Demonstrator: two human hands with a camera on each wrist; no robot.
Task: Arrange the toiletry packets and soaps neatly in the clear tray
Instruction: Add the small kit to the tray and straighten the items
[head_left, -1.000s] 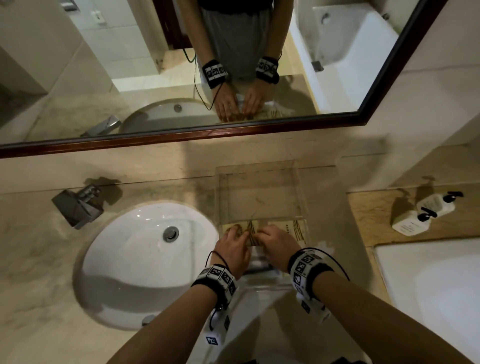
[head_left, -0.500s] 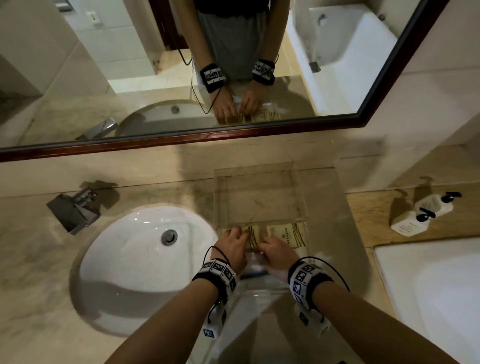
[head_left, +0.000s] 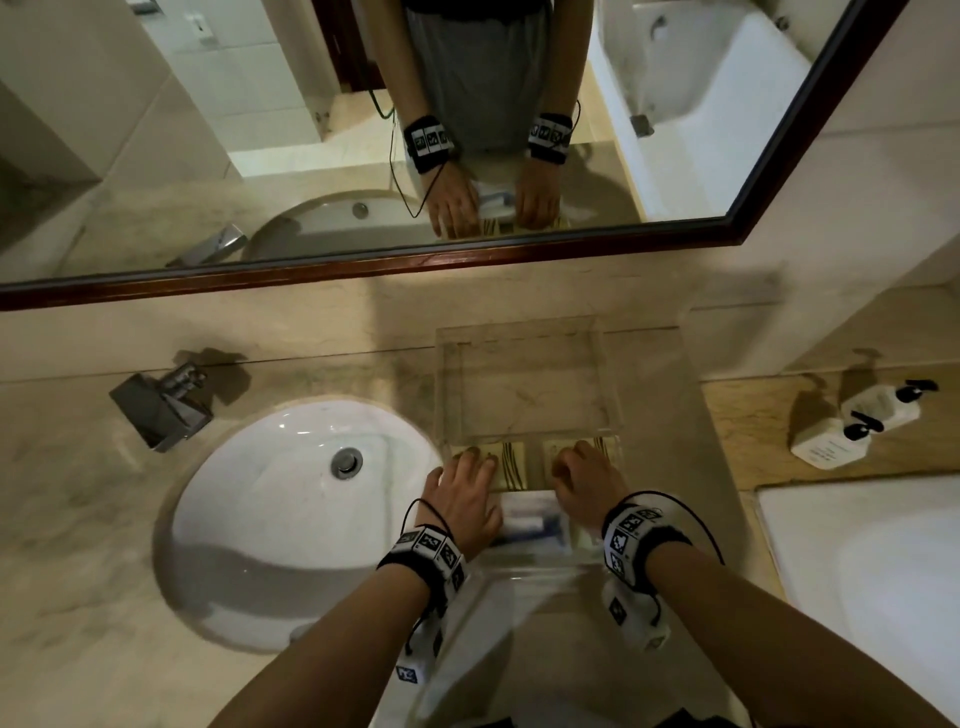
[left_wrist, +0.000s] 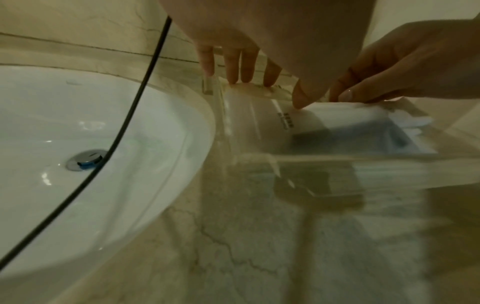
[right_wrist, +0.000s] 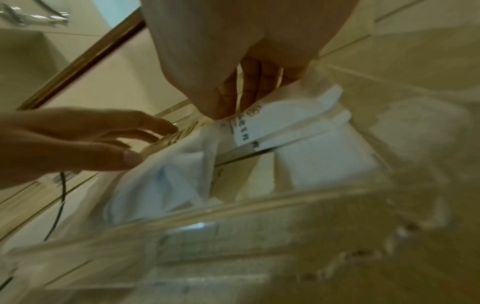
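left hand lies flat, fingers spread and straight, its fingertips pressing the left beige packet. right hand has fingers curled down onto the right beige packet; whether that grip pinches it cannot be told (blurred in the right wrist view). half a second ago the hands sat close together mid-tray; they have since moved apart, uncovering a white-and-blue packet between them. judgement: packets are being squared into a row. all packets lie in the near end of the clear tray, on the tabletop beside the sink; far end unfilled.
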